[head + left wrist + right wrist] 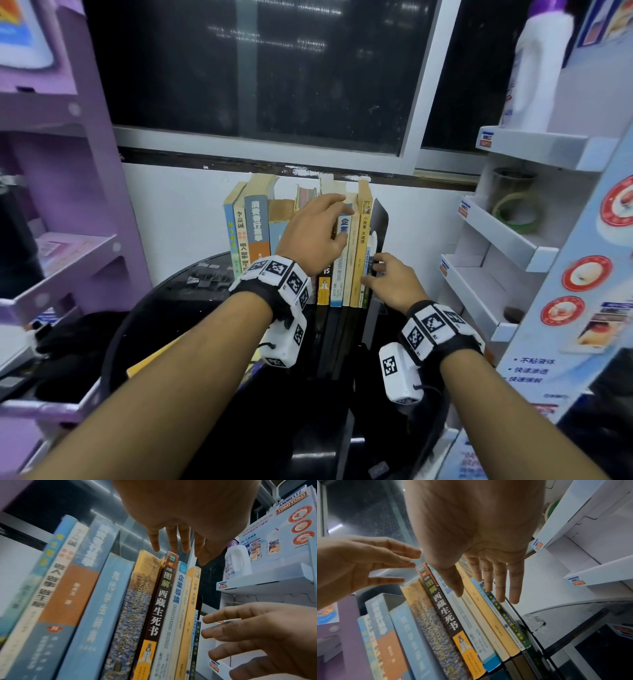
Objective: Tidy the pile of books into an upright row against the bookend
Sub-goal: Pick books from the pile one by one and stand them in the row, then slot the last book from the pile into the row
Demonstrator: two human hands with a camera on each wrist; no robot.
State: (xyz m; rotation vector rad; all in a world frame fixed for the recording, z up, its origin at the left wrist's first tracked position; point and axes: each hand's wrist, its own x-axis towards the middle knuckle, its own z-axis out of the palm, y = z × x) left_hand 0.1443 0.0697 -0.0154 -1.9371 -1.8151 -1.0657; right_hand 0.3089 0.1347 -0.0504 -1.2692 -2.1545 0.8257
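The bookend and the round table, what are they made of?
The bookend looks like thin black metal, matt: a flat, slim upright sheet with a cut-out. The round table seems to be glossy black glass or polished plastic: it mirrors the books and arms.

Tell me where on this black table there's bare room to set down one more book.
Bare glossy table lies between the forearms, in front of the row of books. Crowded spots: the row against the bookend, where both hands work, and the near-left edge, where a yellow book lies flat.
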